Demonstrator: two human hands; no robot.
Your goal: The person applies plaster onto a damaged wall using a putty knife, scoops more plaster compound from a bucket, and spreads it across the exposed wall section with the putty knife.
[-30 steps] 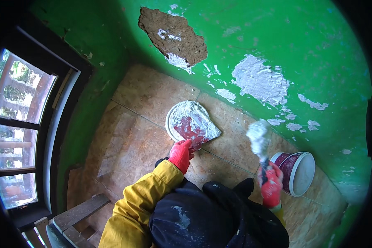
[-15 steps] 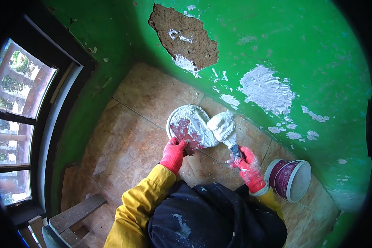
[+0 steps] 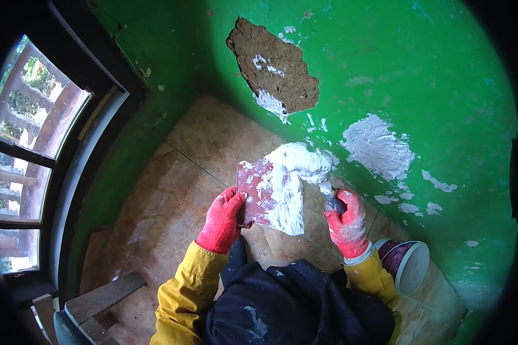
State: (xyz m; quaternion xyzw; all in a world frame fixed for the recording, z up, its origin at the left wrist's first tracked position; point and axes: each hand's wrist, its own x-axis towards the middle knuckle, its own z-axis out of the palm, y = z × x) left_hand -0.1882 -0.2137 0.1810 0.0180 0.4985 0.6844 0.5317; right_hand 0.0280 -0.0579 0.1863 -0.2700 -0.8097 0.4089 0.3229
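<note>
My left hand [image 3: 220, 221], in a red glove, grips a maroon board [image 3: 254, 190] raised above the floor and thickly smeared with white paste [image 3: 285, 210]. My right hand [image 3: 346, 221], also gloved, is closed round the dark handle of a putty knife [image 3: 334, 201]. The knife's blade is buried under a big lump of paste [image 3: 311, 164] at the board's upper right edge. The round lid from the earlier frames is out of sight.
A green wall [image 3: 420, 98] has a brown bare patch [image 3: 270, 69] and white patches [image 3: 377, 146]. A maroon and white bucket [image 3: 411, 267] stands at the right on the tiled floor [image 3: 172, 184]. A barred window [image 3: 23, 190] and a wooden piece of furniture [image 3: 106, 296] are at the left.
The board has been raised off the lid and turned. My right hand has swung the loaded knife in from the right onto the board's edge. The view has shifted slightly.
</note>
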